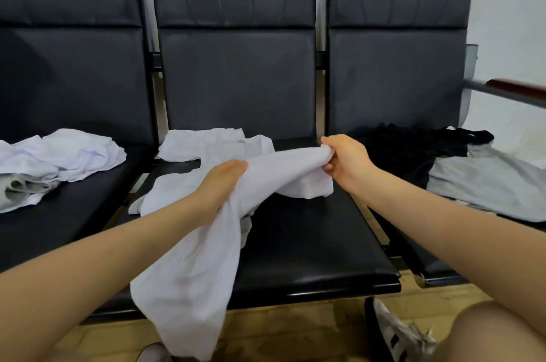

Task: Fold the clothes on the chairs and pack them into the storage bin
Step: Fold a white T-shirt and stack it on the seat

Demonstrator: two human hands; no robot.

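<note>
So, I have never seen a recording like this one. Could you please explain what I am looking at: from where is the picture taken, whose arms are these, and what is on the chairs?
There is no machine here. A person wears a camera on the head, so this one picture looks forward and down at that person's own bare arms. The left hand and the right hand both grip a white garment, stretched between them; its loose end hangs past the front of the middle seat. More white clothes lie at the back of that seat. The left seat holds a rumpled white pile. On the right seat lie a black garment and a grey garment. No storage bin is in view.
</note>
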